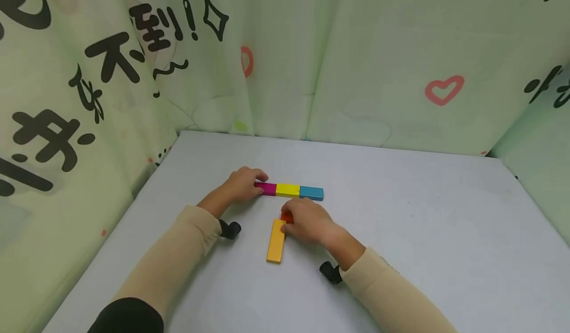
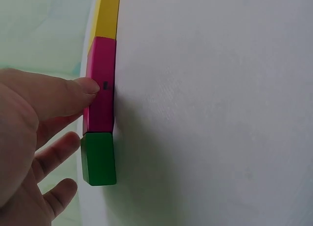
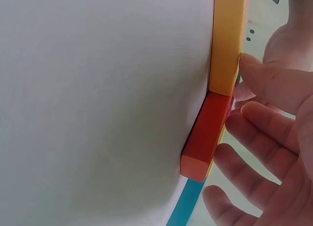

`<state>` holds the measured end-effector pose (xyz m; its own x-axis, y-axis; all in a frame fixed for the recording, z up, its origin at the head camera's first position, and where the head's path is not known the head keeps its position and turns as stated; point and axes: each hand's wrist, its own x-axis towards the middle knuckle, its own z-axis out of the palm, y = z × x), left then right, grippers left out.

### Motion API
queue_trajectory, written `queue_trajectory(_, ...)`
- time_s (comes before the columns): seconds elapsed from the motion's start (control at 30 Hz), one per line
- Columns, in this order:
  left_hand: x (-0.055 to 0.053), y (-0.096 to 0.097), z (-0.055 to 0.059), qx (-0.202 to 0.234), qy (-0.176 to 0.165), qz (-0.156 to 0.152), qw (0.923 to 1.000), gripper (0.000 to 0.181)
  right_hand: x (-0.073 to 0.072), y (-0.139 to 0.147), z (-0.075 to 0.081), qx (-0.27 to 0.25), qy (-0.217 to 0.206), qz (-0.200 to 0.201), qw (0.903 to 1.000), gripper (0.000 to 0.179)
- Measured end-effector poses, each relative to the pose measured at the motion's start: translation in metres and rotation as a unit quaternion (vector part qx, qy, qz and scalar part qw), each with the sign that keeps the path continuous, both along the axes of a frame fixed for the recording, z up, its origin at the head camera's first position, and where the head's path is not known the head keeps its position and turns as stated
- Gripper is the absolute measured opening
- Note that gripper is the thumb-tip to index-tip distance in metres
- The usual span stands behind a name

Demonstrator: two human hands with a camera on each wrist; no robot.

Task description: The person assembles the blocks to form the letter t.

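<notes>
In the head view a row of magenta (image 1: 268, 189), yellow (image 1: 287, 190) and blue (image 1: 311, 193) blocks lies across the table. My left hand (image 1: 242, 185) pinches the magenta block, its thumb tip lapping over the edge in the left wrist view. A green block (image 2: 100, 159) adjoins the magenta one; its other fingers hang beside it. Nearer to me, a yellow-orange block (image 1: 276, 242) meets a red block (image 3: 206, 130) end to end. My right hand (image 1: 308, 220) has its thumb against the yellow-orange block's side, its loosely bent fingers beside the red one.
The blocks lie on a white table (image 1: 423, 234). A pale green curtain (image 1: 378, 66) with printed characters and hearts hangs along its back and sides. Black wrist devices show under the left sleeve (image 1: 230, 230) and the right sleeve (image 1: 330, 272).
</notes>
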<state>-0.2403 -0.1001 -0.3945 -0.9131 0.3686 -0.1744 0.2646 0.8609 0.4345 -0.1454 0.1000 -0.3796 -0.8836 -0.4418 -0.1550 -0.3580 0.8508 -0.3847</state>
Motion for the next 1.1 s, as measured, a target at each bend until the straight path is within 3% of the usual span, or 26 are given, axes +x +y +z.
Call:
queue_trajectory(0.2, -0.002, -0.001, -0.002, 0.010, -0.007, -0.004, 0.9999, 0.032, 0.000, -0.001, 0.000, 0.004, -0.002, -0.003, 1.0000, 0.042)
queue_trajectory(0.5, 0.005, -0.003, -0.002, -0.004, -0.009, -0.007, 0.9999, 0.033, 0.002, 0.000, 0.000, 0.006, 0.002, -0.001, 1.0000, 0.042)
queue_trajectory(1.1, 0.025, -0.004, 0.000, -0.057, 0.026, -0.020, 0.9978, 0.031, 0.002, 0.000, -0.002, 0.005, 0.020, 0.002, 0.9998, 0.042)
